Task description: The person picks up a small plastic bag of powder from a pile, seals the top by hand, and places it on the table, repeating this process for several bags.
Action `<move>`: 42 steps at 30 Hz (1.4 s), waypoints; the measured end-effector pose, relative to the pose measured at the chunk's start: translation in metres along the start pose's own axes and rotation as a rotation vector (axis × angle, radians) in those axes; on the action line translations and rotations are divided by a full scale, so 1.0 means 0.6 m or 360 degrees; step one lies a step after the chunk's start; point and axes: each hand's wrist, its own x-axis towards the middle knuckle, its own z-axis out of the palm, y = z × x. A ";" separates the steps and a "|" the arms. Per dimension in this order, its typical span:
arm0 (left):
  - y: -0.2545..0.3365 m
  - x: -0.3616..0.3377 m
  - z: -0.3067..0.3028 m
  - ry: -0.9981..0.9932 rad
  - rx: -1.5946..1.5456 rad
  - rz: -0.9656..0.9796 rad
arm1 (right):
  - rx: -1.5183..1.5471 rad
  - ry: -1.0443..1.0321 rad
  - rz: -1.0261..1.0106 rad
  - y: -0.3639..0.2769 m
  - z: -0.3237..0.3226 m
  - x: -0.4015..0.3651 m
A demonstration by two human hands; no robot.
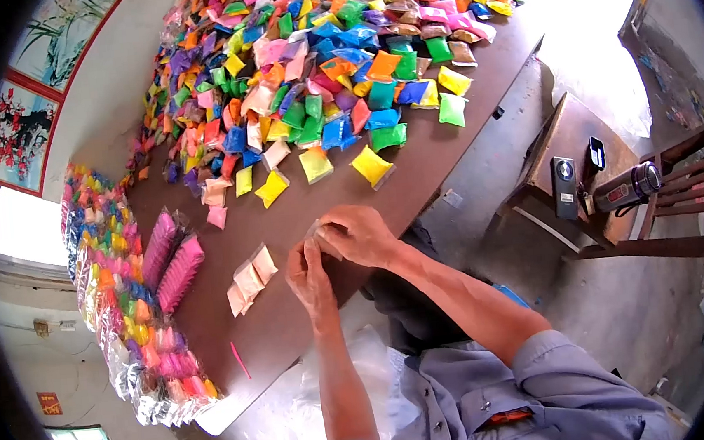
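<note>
My left hand (311, 279) and my right hand (355, 236) meet above the near edge of the brown table (286, 217). Their fingers are pinched together around a small clear piece of plastic (314, 229), mostly hidden by the fingers. Left of my hands lie a few pale peach packets (251, 281) side by side. Two bundles of pink packets (181, 273) rest farther left. Beyond my hands are single yellow packets (373, 167) and a large heap of small colourful packets (307, 74).
Clear bags of colourful packets (131, 303) line the table's left edge. A thin pink strip (241, 360) lies near the front. At right, a small wooden table (560, 133) holds a flask (626, 188) and a dark device (564, 187), beside a wooden chair (697, 193).
</note>
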 end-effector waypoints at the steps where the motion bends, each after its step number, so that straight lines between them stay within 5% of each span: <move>1: -0.002 0.001 0.000 0.0034 0.0105 0.0036 | -0.0024 0.0007 -0.0022 0.000 0.001 0.002; 7: -0.040 0.012 -0.007 0.0166 0.0100 -0.0078 | -0.0082 -0.0007 -0.0044 -0.014 0.000 0.003; 16: -0.015 0.010 -0.011 -0.0068 -0.0067 -0.0157 | 0.0116 0.0195 -0.0007 -0.007 0.000 -0.001; 42: 0.017 0.025 -0.007 -0.0121 -0.0401 -0.0496 | 0.0040 -0.0123 0.0008 0.002 -0.002 -0.004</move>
